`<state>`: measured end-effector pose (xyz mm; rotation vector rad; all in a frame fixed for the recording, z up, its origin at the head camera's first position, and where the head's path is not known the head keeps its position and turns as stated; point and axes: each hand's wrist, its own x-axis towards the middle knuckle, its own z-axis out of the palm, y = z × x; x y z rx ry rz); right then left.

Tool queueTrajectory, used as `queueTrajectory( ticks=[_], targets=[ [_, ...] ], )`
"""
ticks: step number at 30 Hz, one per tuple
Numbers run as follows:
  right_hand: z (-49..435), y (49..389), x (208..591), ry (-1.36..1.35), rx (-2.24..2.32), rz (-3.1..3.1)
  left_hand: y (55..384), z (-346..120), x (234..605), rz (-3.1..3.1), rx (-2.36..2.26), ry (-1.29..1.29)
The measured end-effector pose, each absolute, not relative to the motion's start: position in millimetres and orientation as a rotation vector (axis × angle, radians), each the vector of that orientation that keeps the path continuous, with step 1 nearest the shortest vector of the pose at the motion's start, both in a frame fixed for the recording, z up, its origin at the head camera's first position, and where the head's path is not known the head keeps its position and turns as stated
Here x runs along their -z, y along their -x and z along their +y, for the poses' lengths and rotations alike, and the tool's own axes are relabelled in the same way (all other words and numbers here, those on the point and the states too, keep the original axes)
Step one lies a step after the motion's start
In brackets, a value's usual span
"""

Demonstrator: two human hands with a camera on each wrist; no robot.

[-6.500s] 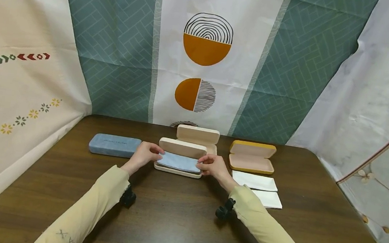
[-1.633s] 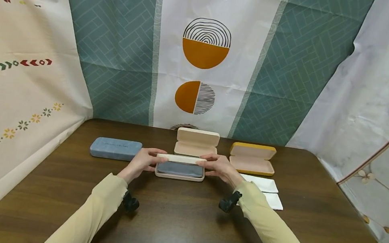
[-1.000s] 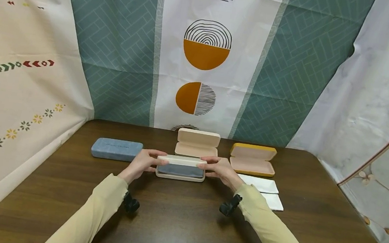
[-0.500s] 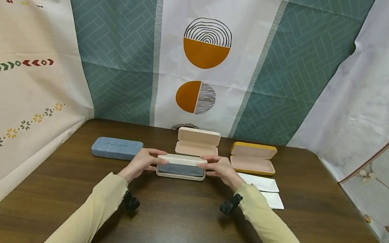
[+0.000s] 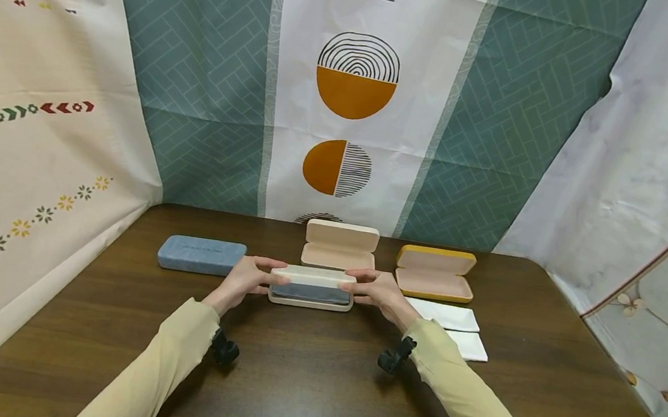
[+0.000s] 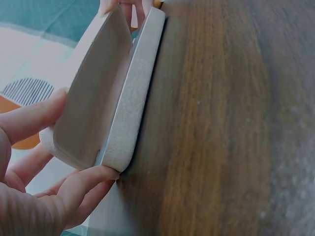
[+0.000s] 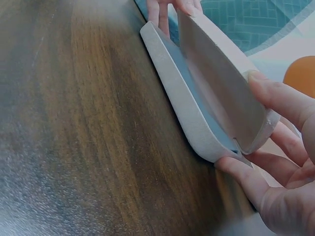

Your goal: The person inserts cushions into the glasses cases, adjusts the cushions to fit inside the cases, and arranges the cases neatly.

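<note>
Head view, and from where I stand, two hands are busy with the front cream case (image 5: 310, 304), which sits in the middle of the brown table (image 5: 300, 385). A blue cloth (image 5: 310, 293) now lies inside it, looking darker in the shade. I think it is the one both hands held above the case a few seconds ago. The lid (image 5: 313, 276) leans forward over the cloth, a tiny bit lower than half a second ago.

The left hand (image 5: 245, 279) pinches one end of the lid, thumb in front and other fingers behind. The right hand (image 5: 385, 293) pinches the other end the same way. On both hands the fingers are spread apart, and one low finger touches the end of the case under the lid.

To me, this means the cloth part is done and the lid part is going on. The case is not closed yet, because a gap still shows.

Just behind it, the back cream case (image 5: 338, 258) is open. Off to the right, the yellow case (image 5: 433, 285) is open too, with two white cloths (image 5: 446, 315) lying nearby. On the left, the blue case (image 5: 201, 256) is closed.
</note>
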<state>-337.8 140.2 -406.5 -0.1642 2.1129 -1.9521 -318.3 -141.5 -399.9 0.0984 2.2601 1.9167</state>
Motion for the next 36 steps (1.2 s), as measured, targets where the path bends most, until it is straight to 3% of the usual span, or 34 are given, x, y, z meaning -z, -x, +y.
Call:
queueTrajectory(
  ticks=[29,36],
  targets=[
    [139.1,337.0,415.9,0.238,1.828,2.378,315.6,-133.3,400.2,2.618,-1.71,-0.093],
    [138.1,335.6,413.7,0.37,1.719,2.43,314.4,-138.6,398.2,2.676,-1.607,-0.17]
  ],
)
